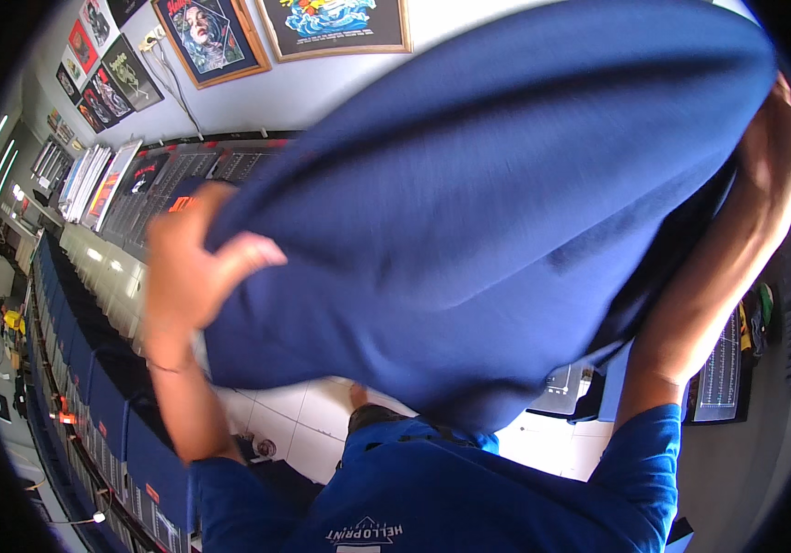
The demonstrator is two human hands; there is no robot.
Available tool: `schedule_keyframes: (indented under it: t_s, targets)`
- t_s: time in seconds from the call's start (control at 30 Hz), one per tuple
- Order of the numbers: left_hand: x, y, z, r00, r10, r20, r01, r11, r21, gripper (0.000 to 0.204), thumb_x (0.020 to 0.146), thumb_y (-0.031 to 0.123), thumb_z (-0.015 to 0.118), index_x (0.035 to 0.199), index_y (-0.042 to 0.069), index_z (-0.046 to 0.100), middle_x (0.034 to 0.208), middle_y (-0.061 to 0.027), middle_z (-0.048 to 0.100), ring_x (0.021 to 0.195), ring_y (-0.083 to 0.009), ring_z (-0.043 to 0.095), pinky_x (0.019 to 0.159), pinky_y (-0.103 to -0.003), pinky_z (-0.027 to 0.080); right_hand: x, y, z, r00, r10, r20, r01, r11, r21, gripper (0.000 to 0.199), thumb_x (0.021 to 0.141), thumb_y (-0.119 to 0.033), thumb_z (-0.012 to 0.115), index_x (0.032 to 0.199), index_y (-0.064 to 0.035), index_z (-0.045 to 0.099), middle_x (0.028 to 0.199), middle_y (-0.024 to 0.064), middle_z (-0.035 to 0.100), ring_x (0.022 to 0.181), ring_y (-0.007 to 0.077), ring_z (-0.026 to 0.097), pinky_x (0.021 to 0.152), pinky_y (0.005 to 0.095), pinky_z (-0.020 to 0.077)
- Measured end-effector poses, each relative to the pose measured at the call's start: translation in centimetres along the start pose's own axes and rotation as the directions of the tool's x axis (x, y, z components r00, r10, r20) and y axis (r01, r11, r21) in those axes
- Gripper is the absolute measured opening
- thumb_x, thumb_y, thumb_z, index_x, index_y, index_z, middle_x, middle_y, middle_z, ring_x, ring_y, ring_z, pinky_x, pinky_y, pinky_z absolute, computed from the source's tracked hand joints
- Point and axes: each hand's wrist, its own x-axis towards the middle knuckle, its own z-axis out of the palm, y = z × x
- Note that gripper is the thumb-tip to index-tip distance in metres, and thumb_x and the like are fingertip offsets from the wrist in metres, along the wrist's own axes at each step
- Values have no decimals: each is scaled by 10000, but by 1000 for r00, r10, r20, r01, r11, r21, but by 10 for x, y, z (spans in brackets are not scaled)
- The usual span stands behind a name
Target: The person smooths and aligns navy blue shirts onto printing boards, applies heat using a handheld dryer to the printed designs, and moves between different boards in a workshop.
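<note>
A large navy blue cloth [469, 212] is spread in the air before me, blurred by motion and bulging upward toward the right. Its cut and seams do not show plainly enough to tell what garment it is. At its left edge, my left hand [197, 263] is closed, the thumb over the front and the fingers mostly behind. My right arm is raised high along the cloth's right side. Up there my right hand [785, 97] grips the upper right edge, its fingers largely hidden by the cloth.
Along the left runs a long row of boards with navy cloths [151, 442] on them. Flat printing frames [100, 189] lean by the far wall, below framed pictures [211, 41]. White floor tiles [294, 419] show beneath me. A gridded board [718, 373] is at the right.
</note>
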Motion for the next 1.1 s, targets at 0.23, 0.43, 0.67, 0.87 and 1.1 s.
schedule_keyframes:
  t_s: [0.23,0.43,0.67,0.87,1.1]
  targets:
    - [116,-246,-124,993,14,115,-81,792,606,224,738,38,644,958,0,643,949,-206,615,974,-384,567,848,-403,438,46,172,114,760,139,-635,-286,949,-136,171,929,-127,526,762,-93,535,643,-1,512,567,126,494,614,299,458]
    - [207,-413,-91,952,-258,-166,252,966,-54,220,834,55,499,1017,23,617,773,-92,621,551,-176,557,490,-346,450,39,305,125,436,291,-851,-459,886,67,106,919,-146,554,888,-55,507,782,65,525,717,206,532,662,375,467]
    - [223,-440,-175,869,-288,-403,-251,445,-860,271,915,123,551,1124,-48,556,1018,-117,584,825,-140,551,759,-376,531,69,273,176,606,74,-792,-292,947,-136,164,958,-176,521,963,-15,554,878,89,590,824,184,558,766,344,455]
    - [59,-490,-250,909,-175,-379,-287,398,-871,202,971,176,420,946,8,528,913,-117,543,881,-198,516,900,-368,418,2,262,355,480,152,-864,-547,821,-160,273,933,-241,565,992,22,607,936,97,621,842,160,592,696,288,485]
    - [-115,-535,-185,905,-401,-145,102,534,-839,576,973,564,242,738,68,414,659,-52,399,628,-163,403,616,-269,359,-147,342,474,142,254,-957,-719,691,77,174,911,-269,600,953,-103,572,837,-36,505,790,85,475,740,249,397]
